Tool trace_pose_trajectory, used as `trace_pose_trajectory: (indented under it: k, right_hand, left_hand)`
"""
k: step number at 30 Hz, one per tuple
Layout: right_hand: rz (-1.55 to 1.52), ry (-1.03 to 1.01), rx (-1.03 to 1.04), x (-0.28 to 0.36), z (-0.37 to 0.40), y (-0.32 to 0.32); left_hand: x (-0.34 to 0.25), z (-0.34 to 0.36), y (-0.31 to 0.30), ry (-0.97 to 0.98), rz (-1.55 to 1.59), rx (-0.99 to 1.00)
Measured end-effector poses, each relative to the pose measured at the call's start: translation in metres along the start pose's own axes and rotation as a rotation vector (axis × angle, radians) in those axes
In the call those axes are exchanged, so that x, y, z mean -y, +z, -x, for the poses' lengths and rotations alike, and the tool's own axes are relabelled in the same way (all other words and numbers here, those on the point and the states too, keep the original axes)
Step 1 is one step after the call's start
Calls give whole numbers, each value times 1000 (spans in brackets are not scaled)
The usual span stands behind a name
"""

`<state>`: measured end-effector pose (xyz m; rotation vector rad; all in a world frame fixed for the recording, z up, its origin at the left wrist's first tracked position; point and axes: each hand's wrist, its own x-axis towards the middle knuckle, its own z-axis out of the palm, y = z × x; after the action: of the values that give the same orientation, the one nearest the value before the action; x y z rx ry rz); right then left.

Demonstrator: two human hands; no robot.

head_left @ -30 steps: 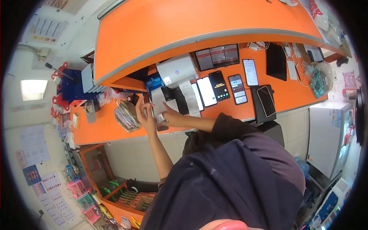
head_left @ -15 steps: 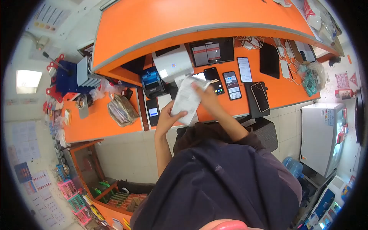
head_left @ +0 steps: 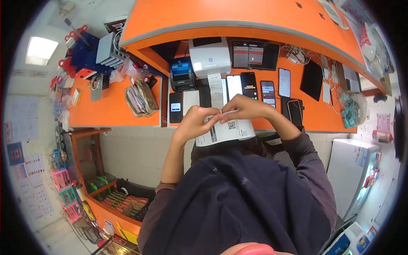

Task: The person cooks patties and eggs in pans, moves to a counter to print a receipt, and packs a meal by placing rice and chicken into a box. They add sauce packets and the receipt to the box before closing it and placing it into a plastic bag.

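Note:
My left hand (head_left: 194, 122) and my right hand (head_left: 246, 107) meet at the upper edge of a printed paper slip (head_left: 221, 135). Both pinch it between thumb and fingers, close together. The slip hangs in front of my body, below the counter's front edge, with a QR code and small print facing up. Just beyond my hands, a long printed paper strip (head_left: 216, 91) lies below the white printer (head_left: 209, 58). Whether the strip joins the slip is hidden by my fingers.
Several phones, among them a lit phone (head_left: 284, 83), lie on the orange counter (head_left: 327, 123). A tablet (head_left: 255, 55) stands behind them. A blue-and-black device (head_left: 182, 74) is left of the printer. Farther left sits an open bag (head_left: 141, 98); cables run at right.
The slip has moved down towards my body and turned, its QR-code side now showing. My hands have come together at its upper edge. The view has shifted, revealing the strip below the printer.

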<state>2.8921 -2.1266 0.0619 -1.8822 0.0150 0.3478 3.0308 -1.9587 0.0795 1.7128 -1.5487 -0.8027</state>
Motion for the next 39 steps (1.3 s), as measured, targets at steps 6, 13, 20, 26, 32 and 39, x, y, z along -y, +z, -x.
trace_pose_trajectory:
  k: [6,13,20,26,32,39]
  right_hand:
    - [183,-391,-521,1,2,21]
    - [408,-301,-556,15,30,-17]
    - [-207,-208,-1074,59,83,-118]
    - [707,196,-1245,23,-33,-248]
    - [909,304,-1422,-26,-153,-400]
    - [1195,344,-1337,-41,-185,-507]
  left_hand:
    - [-2,0,7,-191,224,-128]
    - [-4,-16,-11,-135,100,-183]
    - [3,-54,-60,-77,238,-713]
    - [6,-68,-49,36,396,-279]
    - [14,-25,-22,-75,859,-459]
    - [48,147,42,-273,1365,-964]
